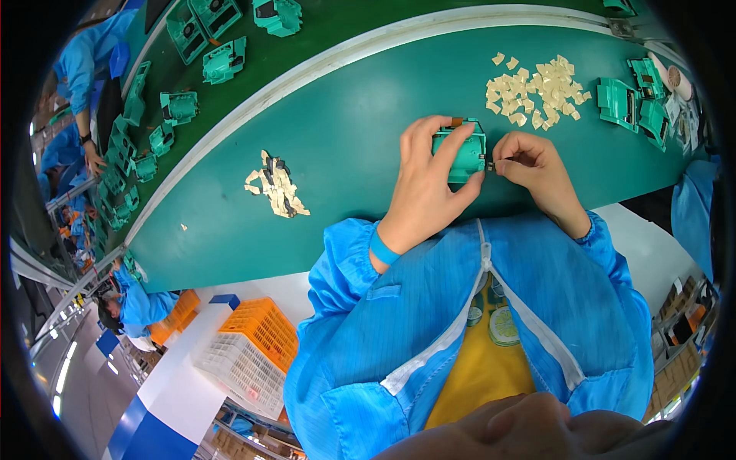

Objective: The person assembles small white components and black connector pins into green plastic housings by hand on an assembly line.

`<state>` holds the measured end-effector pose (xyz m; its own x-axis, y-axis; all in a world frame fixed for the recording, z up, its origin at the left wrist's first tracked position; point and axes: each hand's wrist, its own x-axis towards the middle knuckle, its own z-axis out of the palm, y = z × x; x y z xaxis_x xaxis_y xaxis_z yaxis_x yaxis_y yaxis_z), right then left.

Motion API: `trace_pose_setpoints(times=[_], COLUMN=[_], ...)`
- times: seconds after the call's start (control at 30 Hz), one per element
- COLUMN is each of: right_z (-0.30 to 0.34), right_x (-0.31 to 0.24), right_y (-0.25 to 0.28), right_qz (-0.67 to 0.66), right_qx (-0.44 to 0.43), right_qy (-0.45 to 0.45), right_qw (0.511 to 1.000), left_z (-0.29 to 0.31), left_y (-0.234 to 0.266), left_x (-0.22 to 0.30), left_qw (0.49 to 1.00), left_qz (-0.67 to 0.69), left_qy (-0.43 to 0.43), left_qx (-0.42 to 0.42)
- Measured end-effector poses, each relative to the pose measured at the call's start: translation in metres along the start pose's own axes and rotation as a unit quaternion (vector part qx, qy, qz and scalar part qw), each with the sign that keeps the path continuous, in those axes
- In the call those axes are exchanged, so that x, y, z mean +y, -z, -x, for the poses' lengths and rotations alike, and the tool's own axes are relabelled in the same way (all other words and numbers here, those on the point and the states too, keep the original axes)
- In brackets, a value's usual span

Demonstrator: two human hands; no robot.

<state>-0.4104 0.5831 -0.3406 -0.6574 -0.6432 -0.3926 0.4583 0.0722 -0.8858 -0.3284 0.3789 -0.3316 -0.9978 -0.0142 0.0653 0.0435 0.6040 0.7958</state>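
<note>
My left hand (429, 172) grips a teal plastic housing (462, 152) on the green bench surface (345, 138), fingers wrapped over its top and left side. My right hand (533, 165) pinches a small dark part (491, 162) against the housing's right edge. Both forearms wear blue sleeves. A scatter of small beige pads (537, 88) lies just beyond the right hand. A smaller heap of beige pads with dark bits (276, 188) lies to the left of my left hand.
More teal housings (632, 103) sit at the far right. A darker green conveyor belt (222, 54) carries several teal housings at the upper left. Other people in blue coats (80, 69) work along the left. Orange and white crates (249, 349) stand below.
</note>
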Motion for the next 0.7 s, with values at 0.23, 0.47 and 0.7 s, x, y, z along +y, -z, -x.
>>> trace_pose_setpoints(times=[0.23,0.47,0.7], right_z=[0.0,0.0,-0.001], right_x=[0.003,0.003,0.003], right_y=[-0.006,-0.011,-0.012], right_qz=[0.02,0.051,0.063], right_qx=[0.029,0.055,0.068], right_qy=[-0.009,-0.024,-0.024], right_qw=[0.999,0.997,0.995], left_z=[0.001,0.001,0.0], left_y=[-0.003,-0.006,-0.008], left_x=[0.0,0.0,0.001], left_qw=[1.0,0.999,0.999], left_qz=[0.014,0.023,0.027], left_qy=[0.021,0.034,0.046], left_qx=[-0.001,0.006,-0.001])
